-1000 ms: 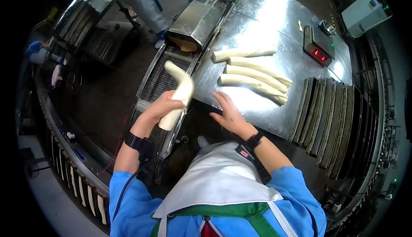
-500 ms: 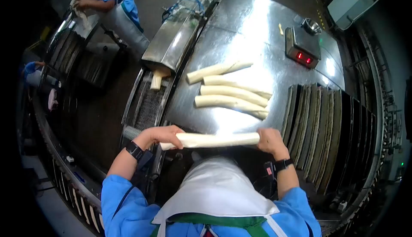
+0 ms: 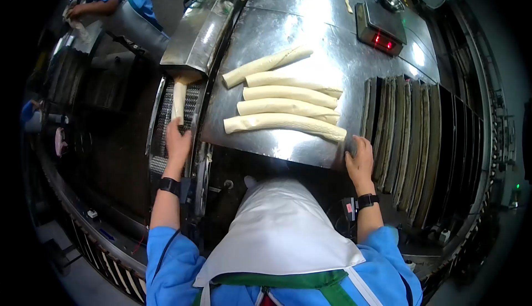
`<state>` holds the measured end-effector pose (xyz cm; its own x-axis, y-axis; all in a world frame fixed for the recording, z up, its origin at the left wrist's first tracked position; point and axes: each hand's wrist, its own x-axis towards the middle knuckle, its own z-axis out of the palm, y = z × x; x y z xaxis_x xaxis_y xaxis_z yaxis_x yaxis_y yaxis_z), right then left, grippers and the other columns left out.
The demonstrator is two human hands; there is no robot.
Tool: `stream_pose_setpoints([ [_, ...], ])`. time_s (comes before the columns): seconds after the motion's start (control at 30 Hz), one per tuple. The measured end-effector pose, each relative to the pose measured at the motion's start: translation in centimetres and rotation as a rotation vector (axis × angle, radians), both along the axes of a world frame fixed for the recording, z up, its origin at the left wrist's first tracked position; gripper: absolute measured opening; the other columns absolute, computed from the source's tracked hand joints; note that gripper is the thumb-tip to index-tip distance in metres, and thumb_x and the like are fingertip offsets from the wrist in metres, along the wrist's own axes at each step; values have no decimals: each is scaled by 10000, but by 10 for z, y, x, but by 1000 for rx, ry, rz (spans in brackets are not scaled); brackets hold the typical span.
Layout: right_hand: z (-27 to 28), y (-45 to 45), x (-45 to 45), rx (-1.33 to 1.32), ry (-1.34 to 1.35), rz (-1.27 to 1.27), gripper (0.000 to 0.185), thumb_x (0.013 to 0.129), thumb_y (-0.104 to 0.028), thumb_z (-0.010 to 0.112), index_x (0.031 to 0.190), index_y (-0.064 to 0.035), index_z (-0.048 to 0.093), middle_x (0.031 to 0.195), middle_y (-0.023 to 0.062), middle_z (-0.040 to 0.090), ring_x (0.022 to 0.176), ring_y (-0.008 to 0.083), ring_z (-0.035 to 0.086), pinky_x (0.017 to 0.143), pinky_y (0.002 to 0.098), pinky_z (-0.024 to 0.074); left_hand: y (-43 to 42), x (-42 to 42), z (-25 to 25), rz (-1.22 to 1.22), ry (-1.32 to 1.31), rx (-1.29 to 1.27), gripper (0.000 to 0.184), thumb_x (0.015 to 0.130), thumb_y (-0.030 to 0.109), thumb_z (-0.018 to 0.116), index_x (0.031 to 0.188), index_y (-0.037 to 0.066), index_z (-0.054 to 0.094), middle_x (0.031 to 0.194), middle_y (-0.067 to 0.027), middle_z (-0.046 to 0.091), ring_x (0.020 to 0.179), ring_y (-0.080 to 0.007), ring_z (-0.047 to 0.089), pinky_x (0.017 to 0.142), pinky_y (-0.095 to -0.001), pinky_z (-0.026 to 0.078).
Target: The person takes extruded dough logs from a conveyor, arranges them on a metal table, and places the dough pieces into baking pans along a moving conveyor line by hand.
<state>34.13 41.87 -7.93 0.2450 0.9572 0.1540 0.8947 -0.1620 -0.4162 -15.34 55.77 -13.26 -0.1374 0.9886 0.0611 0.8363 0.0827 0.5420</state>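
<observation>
My left hand [image 3: 178, 142] is over the mesh conveyor [image 3: 191, 106], its fingertips at the lower end of a pale dough log [image 3: 179, 100] that sticks out of the metal machine [image 3: 194, 34]. Its thumb stands apart from the fingers, and the hand looks open. By the front right corner of the steel table [image 3: 266, 145], my right hand [image 3: 361, 162] is open with nothing in it. Several dough logs lie on the table; the nearest dough log [image 3: 285, 124] runs roughly parallel to the front edge, and the farthest dough log [image 3: 269, 66] is angled.
A digital scale [image 3: 381, 29] with a metal bowl [image 3: 391, 1] stands at the far right of the table. A small dough scrap [image 3: 348, 5] lies near it. Dark upright trays [image 3: 407, 139] fill the right side. Another person [image 3: 124, 6] works at the upper left.
The dough log both hands held now lies on the table, nearest me. My left hand has moved to the conveyor and my right to the table corner. More dough sticks out of the machine.
</observation>
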Motion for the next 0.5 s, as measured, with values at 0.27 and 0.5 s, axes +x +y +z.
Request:
stream_pose_setpoints([
  [0.27,-2,-23,-40,-61,156,151,342,700,31,613,1035,-20,565,1067,165,548,1013,355,523,870,405,446,25,-36,-41,55,129,-95,662,684,121,688,1263,-42,409,1151,-278,517,1063,-425,500,914,-451,411],
  [0.5,4,13,-78,-182,237,472,333,746,-13,612,1072,-50,558,1057,150,559,998,340,543,854,384,456,39,-29,10,275,-213,-342,453,692,133,627,1092,-53,523,884,-183,607,784,-337,582,723,-405,464],
])
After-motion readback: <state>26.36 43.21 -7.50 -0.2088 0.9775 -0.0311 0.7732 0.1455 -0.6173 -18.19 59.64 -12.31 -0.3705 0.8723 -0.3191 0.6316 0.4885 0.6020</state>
